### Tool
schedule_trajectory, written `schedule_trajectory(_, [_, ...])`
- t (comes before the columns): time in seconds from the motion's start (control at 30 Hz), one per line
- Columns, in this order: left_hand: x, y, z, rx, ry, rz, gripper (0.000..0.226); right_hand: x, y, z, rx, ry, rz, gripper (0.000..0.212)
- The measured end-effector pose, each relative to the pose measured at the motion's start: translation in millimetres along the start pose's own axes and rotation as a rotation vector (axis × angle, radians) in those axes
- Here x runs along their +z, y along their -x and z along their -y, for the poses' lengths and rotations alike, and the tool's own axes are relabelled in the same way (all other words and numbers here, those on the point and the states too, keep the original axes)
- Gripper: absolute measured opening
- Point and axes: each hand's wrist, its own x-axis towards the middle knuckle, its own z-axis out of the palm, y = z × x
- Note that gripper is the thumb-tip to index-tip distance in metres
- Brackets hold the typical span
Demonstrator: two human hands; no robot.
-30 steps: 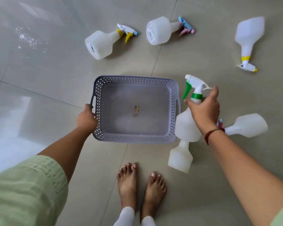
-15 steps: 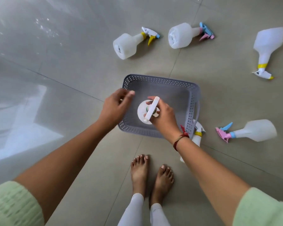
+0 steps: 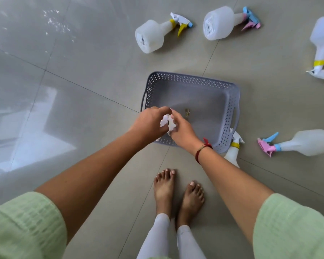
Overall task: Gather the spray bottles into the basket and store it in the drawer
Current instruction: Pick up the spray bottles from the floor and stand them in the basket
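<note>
Grey floor tiles are filling the frame, with window light reflecting at the left. Two bare feet are standing at lower centre. Pale green sleeves are showing in both lower corners.

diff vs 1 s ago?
Right hand carried the green-trigger bottle from beside the basket to over its near-left corner. Left hand let go of the handle and joined it. Five floor bottles and the basket stayed put.
</note>
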Motion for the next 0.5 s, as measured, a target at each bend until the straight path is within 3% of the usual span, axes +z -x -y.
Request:
schedule_trajectory(0.17, [15, -10, -13, -0.093, -0.094, 0.038, 0.054, -46, 30, -22, 0.000, -0.052, -0.408, 0.050])
schedule_trajectory(0.3, [11, -14, -10, -0.161, -0.118, -0.008, 0.049, -106, 57, -49, 0.042, -0.021, -0.718, 0.040])
schedule_trajectory(0.4, [6, -14, -7, -0.276, -0.019, -0.062, 0.030, -140, 80, -72, 0.152, 0.041, -0.754, 0.039])
schedule_trajectory(0.5, [0, -11, -5, -0.418, 0.195, -0.079, 0.030, -157, 97, -98, 0.296, 0.157, -0.674, 0.033])
